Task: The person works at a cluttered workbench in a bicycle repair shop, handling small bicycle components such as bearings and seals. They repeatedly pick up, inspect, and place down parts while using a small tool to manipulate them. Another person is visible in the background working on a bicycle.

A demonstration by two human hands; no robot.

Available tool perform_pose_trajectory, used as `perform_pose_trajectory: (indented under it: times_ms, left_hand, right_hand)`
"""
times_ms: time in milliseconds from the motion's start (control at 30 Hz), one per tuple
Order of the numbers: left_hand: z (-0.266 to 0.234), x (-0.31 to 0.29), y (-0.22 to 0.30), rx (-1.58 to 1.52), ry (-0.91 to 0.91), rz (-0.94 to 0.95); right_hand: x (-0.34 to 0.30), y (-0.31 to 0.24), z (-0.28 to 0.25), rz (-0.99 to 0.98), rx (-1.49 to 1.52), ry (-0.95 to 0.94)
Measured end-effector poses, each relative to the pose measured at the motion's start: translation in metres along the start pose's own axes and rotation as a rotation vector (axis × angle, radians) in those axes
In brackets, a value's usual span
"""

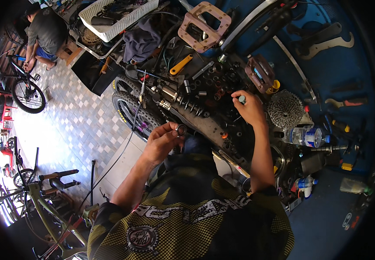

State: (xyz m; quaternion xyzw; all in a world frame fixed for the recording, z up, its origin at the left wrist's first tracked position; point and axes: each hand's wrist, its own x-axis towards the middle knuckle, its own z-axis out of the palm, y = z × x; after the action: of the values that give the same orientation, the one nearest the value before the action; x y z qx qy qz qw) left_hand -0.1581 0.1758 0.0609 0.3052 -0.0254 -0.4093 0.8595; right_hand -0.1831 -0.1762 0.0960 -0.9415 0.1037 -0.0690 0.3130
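My left hand (pixel 158 143) pinches a small metal ring (pixel 181 129), perhaps a bearing, between thumb and fingers just off the bench's near edge. Over the bench, my right hand (pixel 251 108) is closed on a small cylinder with a pale grey-green end (pixel 242 99); its lower part is hidden in the fingers. Loose rings and small parts (pixel 218 82) lie beyond that hand. Left of them rests a shock absorber with a coil spring (pixel 186 103). A bicycle cassette (pixel 285 107) sits right of my right wrist.
Two flat pedals (pixel 205 8) (pixel 257 73), a yellow crank arm (pixel 181 64) and a grey cloth (pixel 141 42) lie farther back, near a white basket (pixel 109 32). Tools hang on the blue panel (pixel 343 78). A water bottle (pixel 304 136) lies at right. Another person (pixel 48 32) sits by a bicycle.
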Motion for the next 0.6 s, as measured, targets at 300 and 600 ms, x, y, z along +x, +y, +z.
perform_pose_trajectory:
  times_ms: [300, 600]
  left_hand:
    - [-0.007, -0.003, -0.002, 0.001, 0.03, -0.003]
    - [-0.011, -0.009, 0.0, 0.016, 0.058, -0.004]
  right_hand:
    - [0.039, 0.025, 0.06, 0.088, -0.246, -0.189]
    - [0.053, 0.028, 0.074, 0.048, -0.316, -0.293]
